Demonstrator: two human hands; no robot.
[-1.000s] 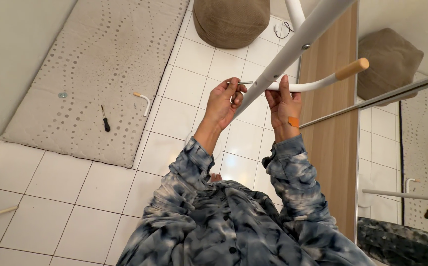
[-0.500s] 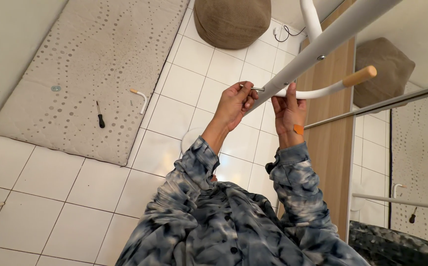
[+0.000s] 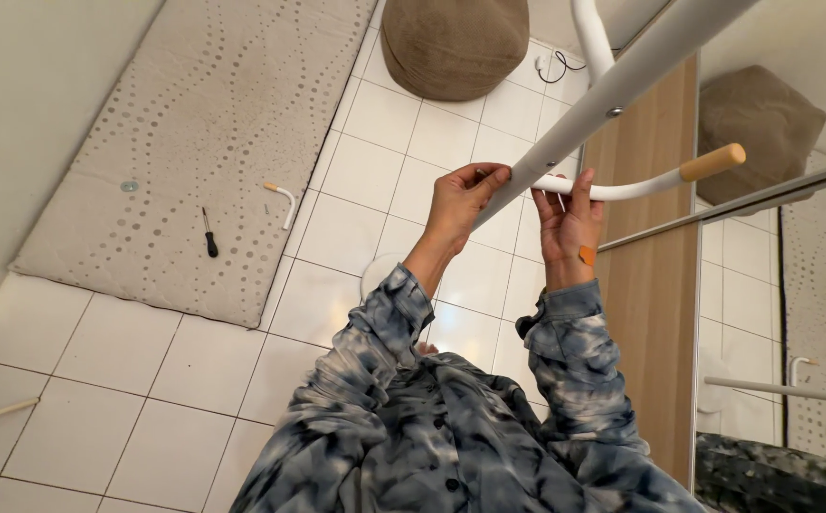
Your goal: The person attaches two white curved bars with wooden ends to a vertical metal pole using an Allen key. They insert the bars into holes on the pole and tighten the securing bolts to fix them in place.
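Observation:
A white metal pole (image 3: 626, 85) of a coat stand slants up to the top right. A curved white hook arm (image 3: 641, 183) with a wooden tip sticks out from it to the right. My left hand (image 3: 460, 202) is at the pole's lower left side, fingers pinched where the hook arm meets the pole. My right hand (image 3: 569, 223) grips the inner end of the hook arm from below; an orange plaster sits on its wrist. Both sleeves are blue-grey tie-dye.
Below lies a white tiled floor (image 3: 194, 361) with a beige dotted rug (image 3: 194, 142). On the rug are a black screwdriver (image 3: 209, 234) and another white hook arm (image 3: 282, 200) at its edge. A brown pouf (image 3: 455, 43) sits beyond. A mirrored wardrobe door (image 3: 783, 285) stands right.
The view has shifted slightly and my hands sit a little higher on the pole joint; both stay on the pole and hook arm.

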